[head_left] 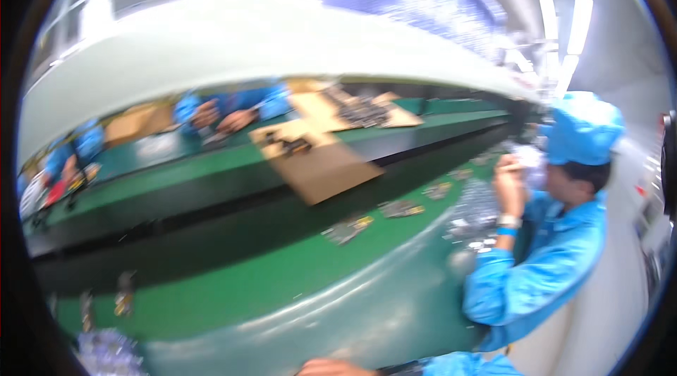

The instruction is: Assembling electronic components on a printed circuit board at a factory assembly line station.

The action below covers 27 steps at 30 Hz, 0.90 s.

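Observation:
At the lower edge, only the top of my right hand (331, 367) shows, above the green work surface (317, 337). Something dark is at its wrist, and a light-blue sleeve (465, 364) follows to the right. Its fingers are cut off by the frame, so what it holds, if anything, is hidden. My left hand is out of view. At the lower left lies a blurred heap of clear, purplish plastic (106, 351), perhaps bags. Beyond it, small parts with yellow bits (125, 295) rest on the green strip.
A co-worker in a blue cap (582, 129) sits at the right, hands raised near clear plastic bags (472, 210). Several small packets (347, 229) lie along the green strip. Across it are cardboard sheets (331, 175), dark parts (363, 112) and other people's hands (236, 120). A pale shelf (282, 38) spans above.

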Available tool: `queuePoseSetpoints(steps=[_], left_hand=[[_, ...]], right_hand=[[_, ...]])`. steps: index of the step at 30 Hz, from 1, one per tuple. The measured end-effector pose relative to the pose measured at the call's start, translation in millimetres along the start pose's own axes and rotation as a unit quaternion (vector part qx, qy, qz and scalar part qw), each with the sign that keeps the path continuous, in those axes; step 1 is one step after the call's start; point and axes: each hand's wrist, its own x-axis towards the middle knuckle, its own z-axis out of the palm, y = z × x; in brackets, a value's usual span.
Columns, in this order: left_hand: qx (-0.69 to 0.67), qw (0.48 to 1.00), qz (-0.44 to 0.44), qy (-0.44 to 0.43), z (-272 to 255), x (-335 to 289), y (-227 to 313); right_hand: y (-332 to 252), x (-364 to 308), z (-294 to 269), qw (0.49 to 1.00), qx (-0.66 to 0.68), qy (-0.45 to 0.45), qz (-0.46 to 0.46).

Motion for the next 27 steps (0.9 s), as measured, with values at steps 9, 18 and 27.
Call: queuePoseSetpoints(steps=[9,18,27], left_hand=[[0.025,0.999,0.031,-0.001,20,13,2],[-0.125,0.978,-0.123,-0.111,7,14,-23],[0.020,0.962,-0.135,-0.235,-13,46,-14]], right_hand=[[-1,-17,-2,0.998,-0.008,0.050,0.033],[-4,-15,-14,0.993,0.033,-0.048,0.102],[23,-15,8,0.992,0.090,0.026,0.080]])
